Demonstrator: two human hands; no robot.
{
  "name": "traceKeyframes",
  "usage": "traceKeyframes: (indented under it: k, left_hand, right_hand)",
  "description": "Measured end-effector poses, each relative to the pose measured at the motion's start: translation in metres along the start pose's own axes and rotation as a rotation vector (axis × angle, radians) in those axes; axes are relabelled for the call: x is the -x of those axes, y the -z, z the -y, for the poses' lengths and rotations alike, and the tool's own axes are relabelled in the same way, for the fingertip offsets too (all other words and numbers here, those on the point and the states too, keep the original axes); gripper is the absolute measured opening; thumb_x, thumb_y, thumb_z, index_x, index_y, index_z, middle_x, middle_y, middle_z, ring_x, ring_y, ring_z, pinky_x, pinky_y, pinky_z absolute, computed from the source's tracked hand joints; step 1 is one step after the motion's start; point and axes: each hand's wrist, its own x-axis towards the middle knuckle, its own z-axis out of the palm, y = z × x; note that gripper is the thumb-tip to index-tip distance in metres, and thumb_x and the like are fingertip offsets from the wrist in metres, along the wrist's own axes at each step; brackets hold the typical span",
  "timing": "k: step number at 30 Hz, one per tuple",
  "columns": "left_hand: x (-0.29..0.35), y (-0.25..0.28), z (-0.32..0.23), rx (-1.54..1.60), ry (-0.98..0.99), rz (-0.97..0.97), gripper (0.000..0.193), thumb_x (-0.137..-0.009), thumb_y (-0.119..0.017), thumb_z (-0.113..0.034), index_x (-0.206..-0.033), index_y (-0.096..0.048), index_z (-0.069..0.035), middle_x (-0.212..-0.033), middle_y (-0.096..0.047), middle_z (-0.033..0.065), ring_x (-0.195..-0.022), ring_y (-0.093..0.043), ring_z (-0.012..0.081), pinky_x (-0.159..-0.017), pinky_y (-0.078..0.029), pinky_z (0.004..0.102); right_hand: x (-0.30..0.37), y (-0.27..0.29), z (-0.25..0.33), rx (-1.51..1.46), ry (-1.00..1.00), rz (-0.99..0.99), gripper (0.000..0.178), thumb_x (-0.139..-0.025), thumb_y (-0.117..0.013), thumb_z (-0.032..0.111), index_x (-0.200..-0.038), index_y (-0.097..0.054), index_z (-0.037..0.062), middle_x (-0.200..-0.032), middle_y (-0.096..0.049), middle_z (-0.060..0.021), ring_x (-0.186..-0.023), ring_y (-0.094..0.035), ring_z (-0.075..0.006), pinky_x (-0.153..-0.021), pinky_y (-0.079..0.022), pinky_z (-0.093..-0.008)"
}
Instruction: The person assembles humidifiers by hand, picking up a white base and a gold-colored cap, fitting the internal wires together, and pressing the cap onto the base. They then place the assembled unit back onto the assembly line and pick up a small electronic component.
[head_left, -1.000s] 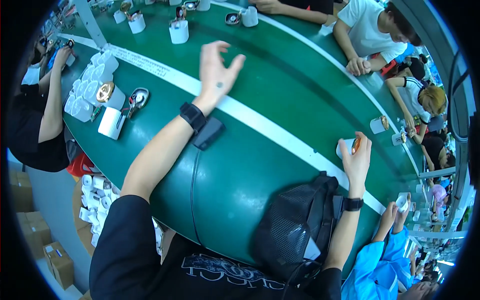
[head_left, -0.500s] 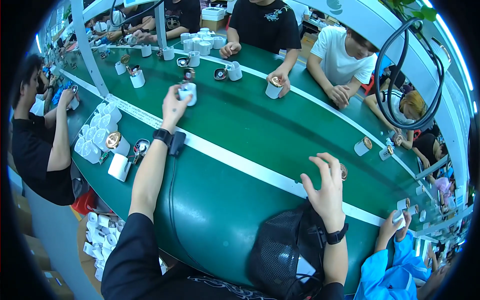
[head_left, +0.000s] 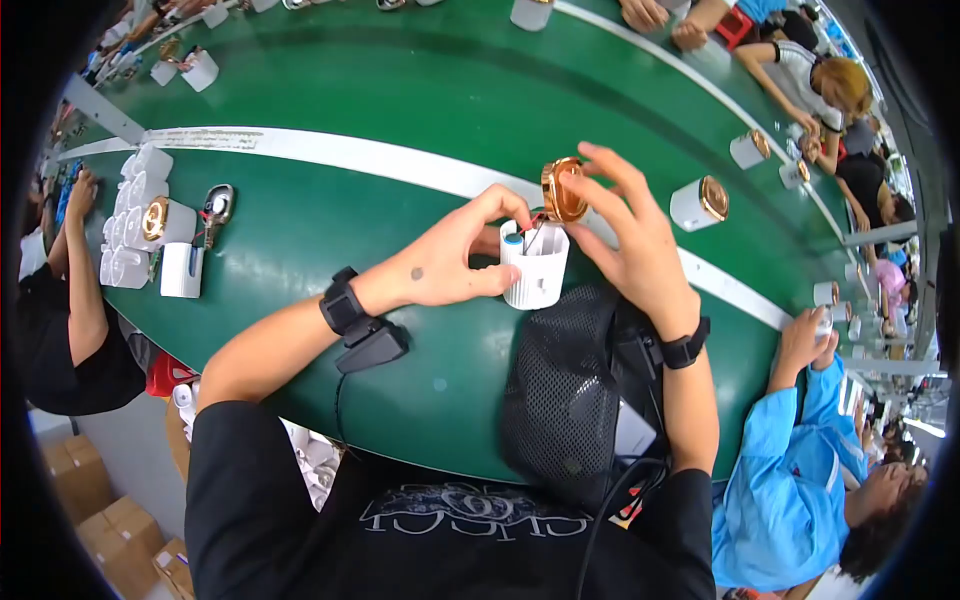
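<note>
A white ribbed plastic housing (head_left: 538, 278), shaped like a cup and open at the top, stands upright over the green table. My left hand (head_left: 445, 258) grips it from the left between thumb and fingers. Inside shows a blue-ended cylinder (head_left: 513, 241) beside thin red and dark wires. Tilted up over the housing's far rim is a shiny gold cap (head_left: 564, 190), the wires running toward it. My right hand (head_left: 637, 240) holds the cap from the right, fingers on its face and thumb below. Part of the right fingers' contact is hidden.
A black mesh bag (head_left: 565, 400) lies right in front of me. Left stand clustered white housings (head_left: 128, 220) and a gold-topped unit (head_left: 170, 222). Beyond the white strip (head_left: 380, 165), another gold-topped unit (head_left: 699, 204) rests on the belt. A person in blue (head_left: 790, 490) sits at right.
My left hand has come back from the far belt with a white housing, now in front of me. My right hand has moved onto its gold cap. The view has tipped downward.
</note>
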Motion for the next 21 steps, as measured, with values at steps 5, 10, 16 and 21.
traceKeyframes:
  k: [5,10,16,21]
  left_hand:
    - [0.002,0.004,-0.001,-0.272,-0.074,0.17,0.047,-0.082,-0.069,-0.01,-0.12,-0.042,-0.005,-0.122,-0.052,0.0127,-0.112,-0.058,0.0245,-0.1,-0.047,0.0387]
    - [0.006,0.001,-0.003,-0.32,-0.052,0.174,0.053,-0.079,-0.07,-0.014,-0.123,-0.041,-0.004,-0.12,-0.052,0.0162,-0.117,-0.054,0.0304,-0.103,-0.044,0.0427]
    - [0.004,0.003,-0.006,-0.448,-0.146,0.19,0.058,-0.079,-0.071,-0.015,-0.128,-0.041,-0.003,-0.119,-0.054,0.0167,-0.113,-0.056,0.0307,-0.101,-0.045,0.043]
    - [0.002,0.001,-0.012,-0.456,-0.041,0.214,0.064,-0.078,-0.073,-0.016,-0.132,-0.041,-0.002,-0.119,-0.057,0.0186,-0.114,-0.057,0.0337,-0.101,-0.045,0.0443]
  right_hand:
    - [-0.003,0.002,0.007,0.098,0.04,0.008,0.071,-0.071,-0.079,-0.003,-0.138,-0.06,0.012,-0.147,-0.055,-0.0128,-0.117,-0.064,-0.0315,-0.094,-0.052,-0.0387]
    - [-0.002,0.015,0.024,0.167,0.017,0.077,0.07,-0.068,-0.08,0.0,-0.134,-0.064,0.0179,-0.138,-0.063,-0.0096,-0.111,-0.065,-0.0284,-0.089,-0.053,-0.038]
    - [-0.007,0.025,0.041,0.374,0.142,0.148,0.057,-0.069,-0.08,0.003,-0.123,-0.072,0.0193,-0.13,-0.065,-0.0084,-0.103,-0.065,-0.0268,-0.084,-0.053,-0.0391]
    - [-0.001,0.028,0.048,0.4,0.059,0.199,0.054,-0.07,-0.08,0.005,-0.122,-0.072,0.0199,-0.123,-0.066,-0.0079,-0.097,-0.065,-0.0272,-0.081,-0.053,-0.0385]
